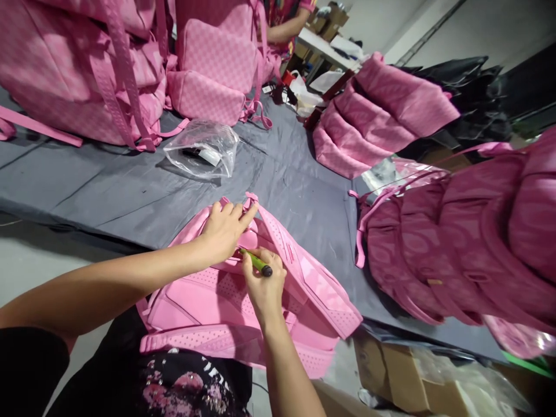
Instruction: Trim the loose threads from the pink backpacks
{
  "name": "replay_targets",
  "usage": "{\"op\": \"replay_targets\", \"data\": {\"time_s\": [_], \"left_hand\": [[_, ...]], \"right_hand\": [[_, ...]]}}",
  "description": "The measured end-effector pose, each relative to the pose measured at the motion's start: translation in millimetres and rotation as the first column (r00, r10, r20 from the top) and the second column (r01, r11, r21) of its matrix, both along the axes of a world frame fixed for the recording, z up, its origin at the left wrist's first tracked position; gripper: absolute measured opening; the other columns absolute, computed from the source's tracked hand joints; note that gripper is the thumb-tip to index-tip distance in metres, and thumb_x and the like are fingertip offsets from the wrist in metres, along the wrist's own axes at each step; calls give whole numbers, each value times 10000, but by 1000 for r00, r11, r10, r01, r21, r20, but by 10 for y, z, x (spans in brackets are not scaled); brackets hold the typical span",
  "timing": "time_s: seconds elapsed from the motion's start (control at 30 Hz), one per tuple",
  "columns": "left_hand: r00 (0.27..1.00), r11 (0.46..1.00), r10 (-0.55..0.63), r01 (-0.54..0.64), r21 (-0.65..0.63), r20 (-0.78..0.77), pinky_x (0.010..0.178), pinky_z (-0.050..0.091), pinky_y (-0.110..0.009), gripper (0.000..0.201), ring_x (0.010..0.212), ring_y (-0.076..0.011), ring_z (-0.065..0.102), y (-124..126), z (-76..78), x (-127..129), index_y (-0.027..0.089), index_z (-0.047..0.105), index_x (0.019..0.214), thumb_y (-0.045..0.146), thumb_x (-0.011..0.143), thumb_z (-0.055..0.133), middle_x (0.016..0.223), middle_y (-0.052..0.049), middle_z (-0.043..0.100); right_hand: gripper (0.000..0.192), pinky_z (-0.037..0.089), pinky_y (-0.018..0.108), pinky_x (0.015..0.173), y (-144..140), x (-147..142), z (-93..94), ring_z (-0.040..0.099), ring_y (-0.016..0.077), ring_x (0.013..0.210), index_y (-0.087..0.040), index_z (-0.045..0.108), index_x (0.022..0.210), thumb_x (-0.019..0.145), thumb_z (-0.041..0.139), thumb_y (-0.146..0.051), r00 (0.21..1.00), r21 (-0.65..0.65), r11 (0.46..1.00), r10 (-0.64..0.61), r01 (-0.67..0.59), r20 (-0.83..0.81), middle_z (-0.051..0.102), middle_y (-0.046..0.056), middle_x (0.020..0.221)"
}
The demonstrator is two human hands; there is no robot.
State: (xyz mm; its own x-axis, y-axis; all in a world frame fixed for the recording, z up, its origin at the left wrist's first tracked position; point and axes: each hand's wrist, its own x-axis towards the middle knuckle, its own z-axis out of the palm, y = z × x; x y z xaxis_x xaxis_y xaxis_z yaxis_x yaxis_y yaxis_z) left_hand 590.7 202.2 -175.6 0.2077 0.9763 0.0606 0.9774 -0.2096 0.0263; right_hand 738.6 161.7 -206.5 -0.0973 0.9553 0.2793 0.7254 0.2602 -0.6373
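A pink backpack lies at the table's near edge, its perforated straps and back panel facing up. My left hand rests on its upper part with the fingers stretched out over the fabric. In my right hand is a green marker pen with a black end, gripped between thumb and fingers. The pen's far end points at the backpack close below my left hand; whether it touches the fabric is hard to make out.
Pink backpacks stand along the table's far left. Stacked pink bags and darker pink backpacks fill the right side. A clear plastic bag lies on the grey table cover. Cardboard boxes sit below. Behind, another person's arm shows.
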Motion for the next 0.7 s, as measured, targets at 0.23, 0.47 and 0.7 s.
{"op": "replay_targets", "data": {"time_s": [0.23, 0.47, 0.7], "left_hand": [[1000, 1000, 10, -11, -10, -21, 887, 342, -400, 910, 1137, -298, 481, -7, 22, 6, 177, 112, 1571, 361, 861, 650, 1395, -159, 494], [996, 999, -36, 34, -26, -87, 904, 375, -410, 896, 1159, -306, 491, -39, 131, 3, 149, 125, 1568, 358, 865, 641, 1409, -176, 479], [991, 978, -48, 21, -206, -123, 1086, 306, -575, 1183, 1483, -384, 147, -44, 247, -176, 223, -72, 1570, 392, 753, 767, 1638, -214, 12]], "right_hand": [[128, 447, 353, 789, 11, -18, 8, 624, 239, 921, -212, 705, 810, 828, 619, -306, 1000, 23, 1000, 18, -17, -24, 726, 64, 900], [114, 447, 342, 764, 31, -12, 24, 641, 221, 865, -220, 696, 772, 827, 626, -291, 994, 42, 997, 72, -68, -83, 729, 44, 853], [88, 446, 343, 765, 27, 70, 31, 637, 236, 881, -222, 684, 768, 823, 627, -260, 997, 87, 995, 59, -54, -57, 727, 37, 843]]}}
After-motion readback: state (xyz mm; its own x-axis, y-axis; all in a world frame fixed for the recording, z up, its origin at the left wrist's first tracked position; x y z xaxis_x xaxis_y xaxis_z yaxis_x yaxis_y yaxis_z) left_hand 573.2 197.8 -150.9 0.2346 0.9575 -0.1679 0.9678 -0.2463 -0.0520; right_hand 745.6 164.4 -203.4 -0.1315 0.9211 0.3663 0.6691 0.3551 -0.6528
